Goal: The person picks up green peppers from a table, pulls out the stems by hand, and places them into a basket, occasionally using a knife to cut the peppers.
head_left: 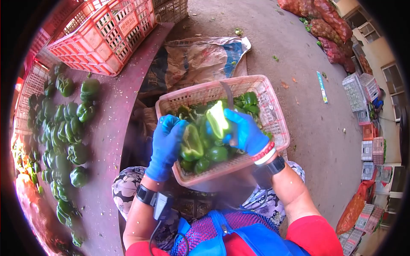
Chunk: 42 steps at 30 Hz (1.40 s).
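My left hand [167,143], in a blue glove, is closed on a green pepper piece [192,143] whose hollow inside shows. My right hand [247,132], also gloved in blue, holds another cut pepper piece [218,119] with a bright, pale inside. A knife [227,94] with a dark curved blade sticks up beside the right hand's fingers. Both hands are over a pink plastic crate [273,109] on my lap side, which holds many green peppers [217,153].
At the left, whole green peppers [78,153] lie on a reddish table [106,141]. A red crate [106,38] stands at its far end. A crumpled sack [192,59] lies beyond my crate. Full red net bags [333,25] and stacked crates [358,91] line the right.
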Motion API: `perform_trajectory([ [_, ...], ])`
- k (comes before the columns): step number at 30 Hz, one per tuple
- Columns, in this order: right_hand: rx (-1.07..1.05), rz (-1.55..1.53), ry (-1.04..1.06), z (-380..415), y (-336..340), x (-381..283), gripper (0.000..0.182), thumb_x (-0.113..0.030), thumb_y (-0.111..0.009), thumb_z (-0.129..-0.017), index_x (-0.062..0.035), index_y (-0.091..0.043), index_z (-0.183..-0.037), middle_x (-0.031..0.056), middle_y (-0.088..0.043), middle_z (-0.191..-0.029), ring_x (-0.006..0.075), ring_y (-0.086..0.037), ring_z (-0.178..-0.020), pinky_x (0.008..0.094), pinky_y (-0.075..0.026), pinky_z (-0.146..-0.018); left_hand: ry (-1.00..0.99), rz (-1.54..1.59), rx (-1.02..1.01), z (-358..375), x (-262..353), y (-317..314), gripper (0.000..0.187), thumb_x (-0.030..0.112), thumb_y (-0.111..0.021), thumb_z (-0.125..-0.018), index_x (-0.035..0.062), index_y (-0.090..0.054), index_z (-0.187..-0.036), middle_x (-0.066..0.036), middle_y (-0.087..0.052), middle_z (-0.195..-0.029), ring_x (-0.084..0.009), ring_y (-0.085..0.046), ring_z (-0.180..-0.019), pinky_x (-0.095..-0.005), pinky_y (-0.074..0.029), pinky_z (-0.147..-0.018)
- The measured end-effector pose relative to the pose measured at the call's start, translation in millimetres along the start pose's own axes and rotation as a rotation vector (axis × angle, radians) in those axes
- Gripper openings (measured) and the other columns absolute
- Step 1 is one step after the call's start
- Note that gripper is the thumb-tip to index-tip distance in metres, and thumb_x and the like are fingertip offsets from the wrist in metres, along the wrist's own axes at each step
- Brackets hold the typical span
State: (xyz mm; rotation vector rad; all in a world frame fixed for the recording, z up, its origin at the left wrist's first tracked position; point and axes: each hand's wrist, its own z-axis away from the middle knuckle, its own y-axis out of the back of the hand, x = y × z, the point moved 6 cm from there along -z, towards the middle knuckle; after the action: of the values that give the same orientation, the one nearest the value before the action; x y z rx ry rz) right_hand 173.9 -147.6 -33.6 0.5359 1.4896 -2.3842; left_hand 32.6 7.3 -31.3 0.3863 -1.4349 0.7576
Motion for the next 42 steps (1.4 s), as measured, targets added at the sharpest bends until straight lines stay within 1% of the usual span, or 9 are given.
perform_trajectory([
  [5, -0.013, 0.078, 0.041, 6.0, -13.5, 13.0, 0.058, -0.040, -0.058, -0.101, -0.0033, -0.049, -0.145, 0.0168, -0.067, -0.125, 0.0291, -0.072, -0.103, 0.0289, -0.059, -0.067, 0.265, 0.257, -0.137, 4.6, 18.4, -7.5, 0.030, 0.005, -0.062, -0.088, -0.0026, -0.070, -0.116, -0.002, -0.070, -0.093, -0.0070, -0.061, -0.077, -0.0218, -0.051, -0.075],
  [8, 0.019, 0.283, 0.060, 3.0, -9.8, 13.8, 0.058, -0.044, -0.056, -0.102, -0.0073, -0.048, -0.146, 0.0109, -0.068, -0.121, 0.0214, -0.071, -0.094, 0.0259, -0.052, -0.059, 0.327, 0.194, -0.096, 3.5, 5.3, -2.2, 0.027, 0.005, -0.061, -0.085, -0.0006, -0.074, -0.108, -0.005, -0.074, -0.102, -0.0093, -0.064, -0.079, -0.0239, -0.053, -0.075],
  [10, 0.031, 0.328, 0.050, 1.4, -10.6, 16.3, 0.057, -0.045, -0.057, -0.101, -0.0088, -0.049, -0.145, 0.0075, -0.069, -0.116, 0.0176, -0.070, -0.087, 0.0246, -0.048, -0.055, 0.342, 0.134, -0.110, 0.0, 2.1, -3.4, 0.011, -0.003, -0.053, -0.084, 0.0066, -0.056, -0.079, -0.013, -0.072, -0.111, -0.0163, -0.066, -0.087, -0.0305, -0.056, -0.082],
  [17, 0.026, 0.620, 0.066, -2.5, -20.1, 18.6, 0.050, -0.040, -0.063, -0.100, -0.0088, -0.054, -0.137, -0.0004, -0.063, -0.097, 0.0084, -0.058, -0.070, 0.0234, -0.041, -0.053, 0.155, -0.168, -0.262, 5.9, 3.5, -11.0, 0.005, 0.004, -0.055, -0.089, 0.0058, -0.054, -0.094, 0.001, -0.056, -0.086, -0.0084, -0.050, -0.078, -0.0252, -0.046, -0.074],
  [26, 0.104, 0.709, 0.146, -11.1, -60.4, 2.9, 0.043, -0.027, -0.065, -0.100, -0.0046, -0.054, -0.135, -0.0015, -0.059, -0.088, 0.0064, -0.054, -0.070, 0.0220, -0.045, -0.062, 0.115, -0.110, -0.193, -2.9, 2.0, 8.0, 0.021, 0.005, -0.060, -0.090, 0.0038, -0.053, -0.109, -0.004, -0.060, -0.103, -0.0115, -0.057, -0.098, -0.0269, -0.049, -0.088],
  [30, 0.089, 0.844, 0.145, -22.6, -68.7, 7.8, 0.043, -0.027, -0.067, -0.099, -0.0031, -0.055, -0.132, -0.0008, -0.061, -0.088, 0.0056, -0.055, -0.072, 0.0220, -0.045, -0.061, -0.127, -0.252, -0.179, 2.3, 9.8, 5.3, 0.039, 0.003, -0.062, -0.087, 0.0034, -0.053, -0.125, -0.008, -0.062, -0.115, -0.0142, -0.058, -0.111, -0.0308, -0.048, -0.098],
  [35, 0.039, 0.846, 0.070, -33.9, -88.8, 15.6, 0.042, -0.028, -0.069, -0.097, -0.0032, -0.057, -0.129, -0.0004, -0.062, -0.089, 0.0051, -0.056, -0.073, 0.0210, -0.045, -0.060, -0.077, -0.238, -0.093, 5.9, 8.2, 17.8, 0.034, 0.014, -0.073, -0.089, 0.0009, -0.061, -0.118, -0.007, -0.068, -0.107, -0.0119, -0.062, -0.101, -0.0310, -0.050, -0.093],
  [38, 0.027, 0.931, 0.044, -38.1, -90.3, 24.9, 0.045, -0.028, -0.074, -0.094, -0.0039, -0.057, -0.128, 0.0001, -0.063, -0.092, 0.0048, -0.056, -0.075, 0.0210, -0.046, -0.062, -0.071, -0.420, 0.025, 15.0, 6.9, 25.3, 0.033, 0.015, -0.073, -0.088, -0.0001, -0.061, -0.115, -0.013, -0.068, -0.103, -0.0165, -0.064, -0.098, -0.0321, -0.050, -0.089],
  [42, -0.091, 1.047, 0.150, -42.5, -95.8, 42.2, 0.052, -0.026, -0.081, -0.087, -0.0047, -0.057, -0.128, 0.0004, -0.063, -0.100, 0.0056, -0.057, -0.085, 0.0230, -0.048, -0.071, -0.339, -0.859, 0.151, 37.3, 20.9, 23.3, 0.037, 0.016, -0.073, -0.080, 0.0022, -0.055, -0.109, -0.021, -0.060, -0.096, -0.0411, -0.061, -0.088, -0.0467, -0.050, -0.077],
])
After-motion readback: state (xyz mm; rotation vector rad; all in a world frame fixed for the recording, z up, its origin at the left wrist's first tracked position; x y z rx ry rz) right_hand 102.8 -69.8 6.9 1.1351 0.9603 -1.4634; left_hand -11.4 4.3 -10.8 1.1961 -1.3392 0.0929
